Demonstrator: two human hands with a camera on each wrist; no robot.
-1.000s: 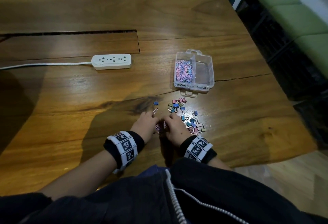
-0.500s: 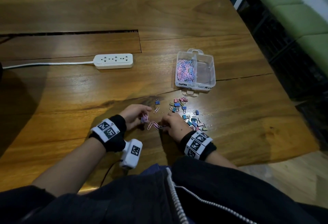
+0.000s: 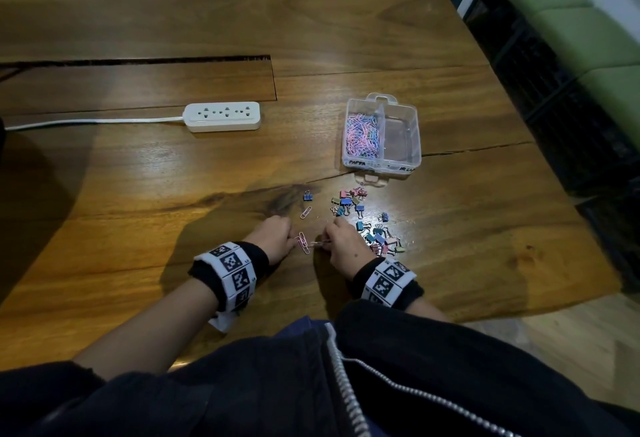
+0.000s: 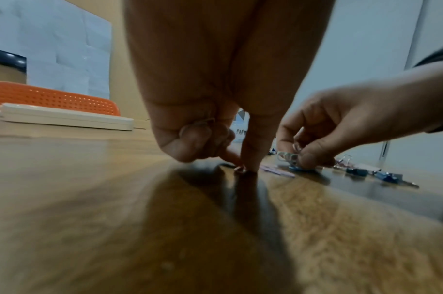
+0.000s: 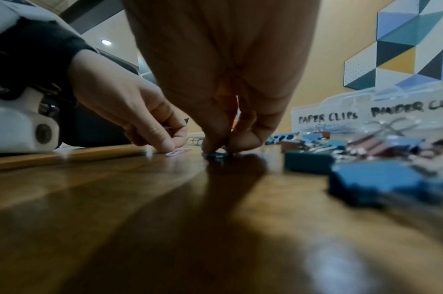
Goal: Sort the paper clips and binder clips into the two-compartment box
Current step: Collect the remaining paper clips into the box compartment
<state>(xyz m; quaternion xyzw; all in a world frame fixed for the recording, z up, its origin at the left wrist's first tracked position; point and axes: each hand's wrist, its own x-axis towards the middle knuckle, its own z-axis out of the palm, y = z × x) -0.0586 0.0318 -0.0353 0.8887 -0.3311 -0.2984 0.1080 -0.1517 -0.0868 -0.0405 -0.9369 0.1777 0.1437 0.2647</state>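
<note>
Fingers: left hand (image 3: 273, 237) pinching wire paper clip (image 4: 239, 168) | right hand (image 3: 343, 240) pinching blue clip (image 5: 216, 155)

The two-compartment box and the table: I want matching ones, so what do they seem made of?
The two-compartment box looks like clear, glossy plastic: the paper clips inside show through its walls. The table looks like wood with a glossy finish: visible grain, a crack, and lamp glare. Solid or veneer cannot be told.

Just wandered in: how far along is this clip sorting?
Roughly halfway. The box's left compartment is full of paper clips; its right one looks empty. Both hands, left hand and right hand, are picking up loose paper clips. The binder clips lie unsorted.
</note>
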